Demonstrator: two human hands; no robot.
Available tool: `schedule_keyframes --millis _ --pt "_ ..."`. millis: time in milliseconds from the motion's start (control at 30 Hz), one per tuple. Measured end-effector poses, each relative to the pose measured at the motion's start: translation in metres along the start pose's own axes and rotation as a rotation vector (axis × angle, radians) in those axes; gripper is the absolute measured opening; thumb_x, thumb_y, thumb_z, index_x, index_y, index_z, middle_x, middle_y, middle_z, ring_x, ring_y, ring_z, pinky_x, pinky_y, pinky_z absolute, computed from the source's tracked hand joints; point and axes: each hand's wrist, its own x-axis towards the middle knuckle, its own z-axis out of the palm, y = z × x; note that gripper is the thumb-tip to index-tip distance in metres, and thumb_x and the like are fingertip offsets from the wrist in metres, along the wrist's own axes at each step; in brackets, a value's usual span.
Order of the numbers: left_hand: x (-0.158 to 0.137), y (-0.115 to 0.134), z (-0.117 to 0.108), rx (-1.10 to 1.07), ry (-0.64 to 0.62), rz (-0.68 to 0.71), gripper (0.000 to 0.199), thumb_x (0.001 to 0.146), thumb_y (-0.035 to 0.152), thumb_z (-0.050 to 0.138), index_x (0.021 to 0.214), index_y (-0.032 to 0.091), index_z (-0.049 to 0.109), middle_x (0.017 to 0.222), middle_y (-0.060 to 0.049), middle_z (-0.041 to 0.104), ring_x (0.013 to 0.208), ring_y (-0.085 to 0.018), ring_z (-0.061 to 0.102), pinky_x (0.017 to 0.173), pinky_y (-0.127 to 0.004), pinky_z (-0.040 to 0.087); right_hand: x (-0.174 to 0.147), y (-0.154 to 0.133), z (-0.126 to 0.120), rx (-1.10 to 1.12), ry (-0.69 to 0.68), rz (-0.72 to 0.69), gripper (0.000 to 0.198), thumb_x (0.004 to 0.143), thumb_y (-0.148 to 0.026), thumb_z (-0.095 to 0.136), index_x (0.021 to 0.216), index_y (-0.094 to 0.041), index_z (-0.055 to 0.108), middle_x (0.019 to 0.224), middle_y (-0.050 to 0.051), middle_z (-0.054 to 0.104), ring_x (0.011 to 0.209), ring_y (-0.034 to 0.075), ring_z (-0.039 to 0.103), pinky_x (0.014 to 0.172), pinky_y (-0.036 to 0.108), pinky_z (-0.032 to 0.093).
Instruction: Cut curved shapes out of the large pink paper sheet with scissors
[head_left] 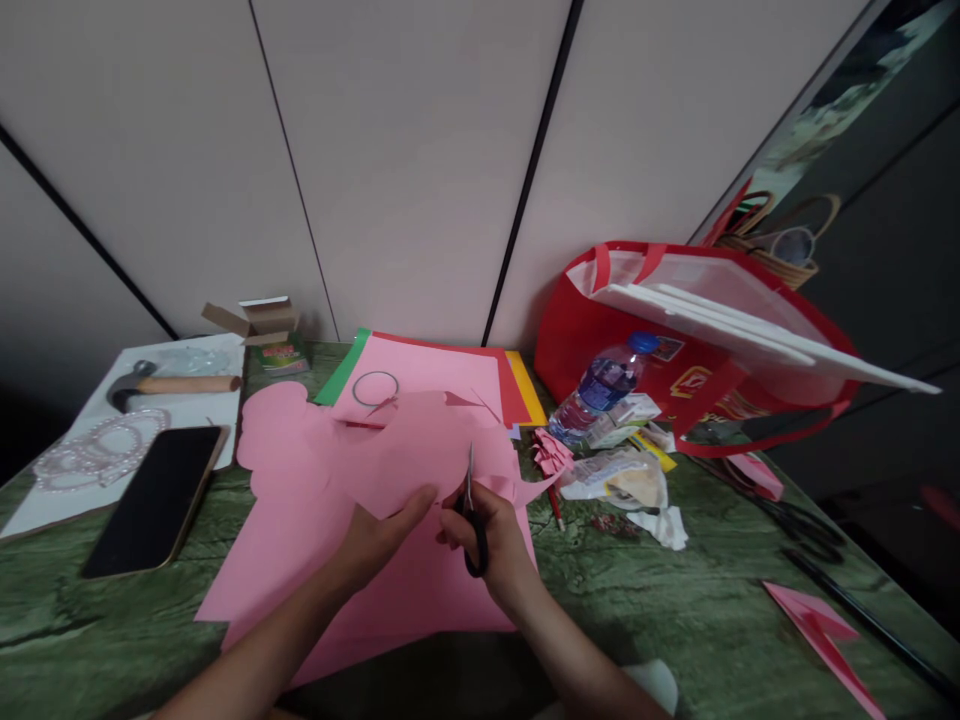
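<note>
My right hand (491, 535) grips a pair of black-handled scissors (475, 545), fingers through the handle loops. Their blades point away from me, at the edge of a pink paper piece (431, 445). My left hand (386, 540) pinches the near edge of that piece, thumb on top; its other fingers are hidden underneath. A narrow pink strip (544, 487) curls off to the right. Below lie more pink sheets (262, 570), and a rounded pink cutout (281, 440) rests to the left.
On the left are a phone (157, 500), a bead string (97, 455), a hammer (180, 384) and an opened box (279, 335). Coloured sheets (536, 390) lie at the back. A bottle (600, 390), wrappers (619, 477) and a red bag (570, 310) stand right, with pink scraps (817, 625) nearer.
</note>
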Motion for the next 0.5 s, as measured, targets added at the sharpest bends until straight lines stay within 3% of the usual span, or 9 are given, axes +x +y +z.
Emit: schedule_keyframes --millis 500 --pt "0.0003 0.0058 0.0012 0.041 0.06 -0.05 0.027 0.066 0.035 0.061 0.082 0.013 0.065 0.084 -0.009 0.071 0.083 -0.024 0.064 0.076 -0.036 0.051 0.0014 0.0064 -0.003 -0.021 -0.039 -0.034 0.024 0.066 -0.036 0.065 0.065 -0.017 0.051 0.045 -0.007 0.048 0.041 0.009 0.048 0.04 0.02 0.035"
